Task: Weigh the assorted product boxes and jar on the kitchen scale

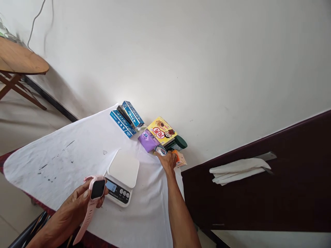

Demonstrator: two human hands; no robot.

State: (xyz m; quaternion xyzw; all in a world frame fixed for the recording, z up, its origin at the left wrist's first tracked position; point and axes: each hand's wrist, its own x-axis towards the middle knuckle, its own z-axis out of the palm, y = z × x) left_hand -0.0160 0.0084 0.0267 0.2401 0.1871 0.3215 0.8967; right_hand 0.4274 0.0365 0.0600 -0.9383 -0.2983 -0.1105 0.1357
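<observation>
A pink smartwatch (98, 189) with a dark square screen is held in my left hand (77, 203), its strap hanging down. Just beside it, a white kitchen scale (123, 168) stands on the cloth with its display lit; the platform carries nothing. My right hand (169, 160) reaches into the group of packages, its fingers closed around a small blue-and-white package (160, 150), partly hidden by the hand. Touching or close to that hand are an orange box (180, 158), a purple package (148, 140), a yellow box (162, 131) and a green-lidded container (181, 141).
Blue-and-white long boxes (133, 113) lie at the back of the white cloth (64, 165), near the wall (196, 69). A wooden folding table (23, 57) stands at far left. On the dark panel at right, a white towel (239, 170) hangs from a metal bar.
</observation>
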